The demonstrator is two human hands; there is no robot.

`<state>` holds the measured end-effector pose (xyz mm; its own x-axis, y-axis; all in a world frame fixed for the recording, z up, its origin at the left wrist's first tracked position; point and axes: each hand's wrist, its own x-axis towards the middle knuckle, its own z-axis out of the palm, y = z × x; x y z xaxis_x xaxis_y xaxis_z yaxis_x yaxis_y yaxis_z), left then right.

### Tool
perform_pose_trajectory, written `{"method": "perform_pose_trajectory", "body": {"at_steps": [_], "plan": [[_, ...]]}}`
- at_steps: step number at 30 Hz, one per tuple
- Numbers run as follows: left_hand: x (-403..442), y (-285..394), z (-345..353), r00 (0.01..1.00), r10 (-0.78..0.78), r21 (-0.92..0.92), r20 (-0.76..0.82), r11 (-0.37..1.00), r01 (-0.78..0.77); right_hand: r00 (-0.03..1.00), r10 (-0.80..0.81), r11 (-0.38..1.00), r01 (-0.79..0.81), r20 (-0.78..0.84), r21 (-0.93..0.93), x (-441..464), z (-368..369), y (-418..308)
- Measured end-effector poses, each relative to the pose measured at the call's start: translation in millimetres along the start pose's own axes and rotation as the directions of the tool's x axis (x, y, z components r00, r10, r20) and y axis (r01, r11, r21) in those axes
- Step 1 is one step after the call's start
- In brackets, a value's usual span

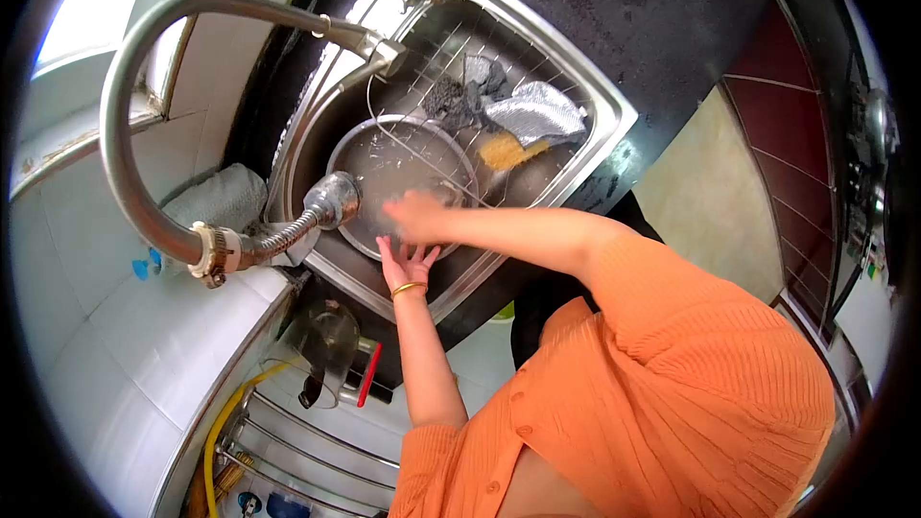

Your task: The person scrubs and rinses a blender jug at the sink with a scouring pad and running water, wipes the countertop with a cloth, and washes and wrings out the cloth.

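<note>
A round basin (pixel 408 119) of cloudy water stands in the metal sink (pixel 606 123). My left hand (pixel 405 265), with a gold bangle at the wrist, is at the basin's near rim, palm up and fingers spread. I see nothing in it. Over the water, just above the left hand, my right hand (pixel 418 217) is smeared by motion. Its fingers cannot be made out, nor whether it holds anything. The flexible tap's spray head (pixel 333 200) hangs at the basin's left edge.
On a wire rack (pixel 460 50) in the sink lie a silvery scrub cloth (pixel 539 113), a yellow sponge (pixel 508 152) and dark grey cloths (pixel 484 75). A steel tap pipe (pixel 117 125) arches at left. A grey towel (pixel 219 197) lies behind it. Below hangs a red-handled pan (pixel 368 374).
</note>
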<state>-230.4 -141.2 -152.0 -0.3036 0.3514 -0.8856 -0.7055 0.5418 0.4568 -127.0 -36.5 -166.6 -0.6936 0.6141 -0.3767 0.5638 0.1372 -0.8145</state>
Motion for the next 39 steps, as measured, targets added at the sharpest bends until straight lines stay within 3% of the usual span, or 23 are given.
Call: {"method": "perform_pose_trajectory", "body": {"at_steps": [1,2,3,4,7,9,11,12,13,15,16,20,22,23,25,27,30,31,33,34,35,37,39], "plan": [[-6,5,1,0.976,-0.071,-0.095,0.204,0.991,0.092,0.993,-0.101,0.992,0.097,0.054,0.079,-18,-14,-21],[17,-2,-14,0.980,-0.084,-0.184,0.183,0.976,0.118,0.968,-0.243,0.964,0.235,0.062,0.122,-33,-19,-34],[39,-9,-31,0.867,0.023,-0.195,0.497,0.977,0.087,0.921,-0.384,0.915,0.369,0.064,0.164,-43,-25,-43],[61,-15,-47,0.649,0.126,-0.223,0.751,0.972,0.069,0.919,-0.388,0.914,0.375,0.062,0.155,-50,-33,-49],[23,-8,-14,0.904,0.136,-0.189,0.404,0.980,-0.063,0.799,-0.598,0.650,0.442,0.057,0.619,-61,-53,-58],[-11,7,9,0.981,0.158,-0.141,0.115,0.980,-0.141,0.942,-0.299,0.744,0.131,0.150,0.655,-54,-81,-49],[-58,37,45,0.972,0.095,-0.345,0.217,0.939,-0.015,0.993,-0.102,0.709,0.110,-0.053,0.696,-35,-76,-21],[-59,39,48,0.971,0.102,-0.347,0.216,0.938,-0.021,0.997,-0.071,0.599,0.059,-0.020,0.799,-34,-75,-20],[-60,40,49,0.939,0.130,-0.397,0.317,0.918,0.007,0.997,-0.075,0.598,0.061,-0.020,0.799,-37,-71,-20],[-57,38,48,0.896,0.166,-0.445,0.411,0.895,0.039,0.928,0.085,-0.030,-0.362,0.363,0.932,-50,-66,-28],[-49,33,44,0.879,0.174,-0.460,0.445,0.886,0.058,0.917,-0.009,-0.248,-0.388,0.399,0.887,-49,-61,-30],[-60,27,53,0.906,0.156,-0.412,0.393,0.911,0.021,0.938,-0.191,-0.134,-0.318,0.290,0.939,-32,-67,-29],[-68,21,49,0.893,0.107,-0.402,0.438,0.911,0.089,0.995,-0.102,0.259,0.031,-0.005,0.965,-23,-68,-28],[-74,16,44,0.873,0.052,-0.384,0.485,0.909,0.160,0.994,-0.104,0.255,0.017,0.010,0.967,-23,-67,-25],[-69,14,38,0.906,0.073,-0.416,0.417,0.902,0.119,0.939,-0.246,0.706,0.342,-0.239,0.619,-35,-71,-37],[-51,17,39,0.941,0.124,-0.457,0.316,0.889,0.037,0.959,-0.231,0.674,0.280,-0.165,0.684,-52,-67,-52],[-58,37,70,0.993,0.121,-0.394,0.011,0.913,-0.107,0.969,0.065,0.647,0.139,-0.236,0.749,-48,-61,-58],[-47,38,71,0.974,0.218,-0.392,0.062,0.903,-0.177,0.972,0.058,0.646,0.137,-0.227,0.751,-41,-56,-56],[-41,37,78,0.933,0.360,-0.373,-0.013,0.864,-0.339,0.960,0.223,0.333,0.085,-0.166,0.939,-30,-46,-49],[-43,39,84,0.934,0.358,-0.375,-0.013,0.864,-0.337,0.945,0.288,0.276,0.073,-0.155,0.958,-23,-41,-49],[-46,40,90,0.883,0.462,-0.247,-0.087,0.848,-0.468,0.944,0.291,0.279,0.071,-0.155,0.958,-19,-38,-44],[-48,38,92,0.816,0.560,-0.111,-0.144,0.810,-0.575,0.957,0.289,-0.067,-0.022,0.041,0.997,-21,-49,-47],[-45,38,89,0.663,0.746,0.312,-0.055,0.644,-0.699,0.949,0.271,-0.121,-0.135,0.164,0.983,-26,-59,-46]]}}
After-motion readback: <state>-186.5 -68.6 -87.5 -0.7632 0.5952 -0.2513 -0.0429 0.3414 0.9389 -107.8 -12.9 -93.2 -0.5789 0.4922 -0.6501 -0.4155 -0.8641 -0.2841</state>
